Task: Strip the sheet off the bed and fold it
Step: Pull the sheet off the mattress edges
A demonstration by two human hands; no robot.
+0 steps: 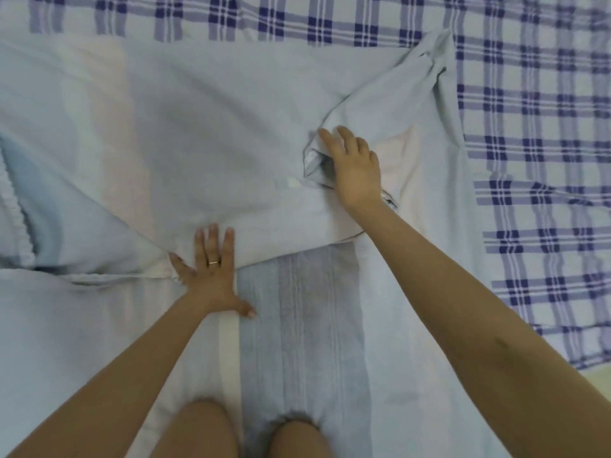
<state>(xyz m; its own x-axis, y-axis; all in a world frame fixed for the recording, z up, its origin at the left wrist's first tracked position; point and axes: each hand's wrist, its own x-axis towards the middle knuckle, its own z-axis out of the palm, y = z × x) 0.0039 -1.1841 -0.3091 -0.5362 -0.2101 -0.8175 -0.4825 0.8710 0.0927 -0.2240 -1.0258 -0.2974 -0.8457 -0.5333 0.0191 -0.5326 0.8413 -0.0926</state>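
- A plaid cover (535, 133), white with dark blue and lilac checks, lies beneath everything and shows along the top and down the right side.
- The person's bare knees (205, 431) rest on the sheet at the bottom edge, and both forearms reach forward over it.
- The sheet (165, 127) is pale blue with faint pink and white stripes. It is spread over the plaid cover and doubled back on itself, with a folded edge crossing the middle. A gathered hem (13, 209) shows at far left.
- The left hand (211, 269), with a ring (214, 262) on one finger, presses flat on that folded edge, fingers straight and spread, gripping nothing.
- The right hand (355, 166) lies on a turned-over corner of the sheet, its fingers nearly straight and resting on the cloth, not curled round it.
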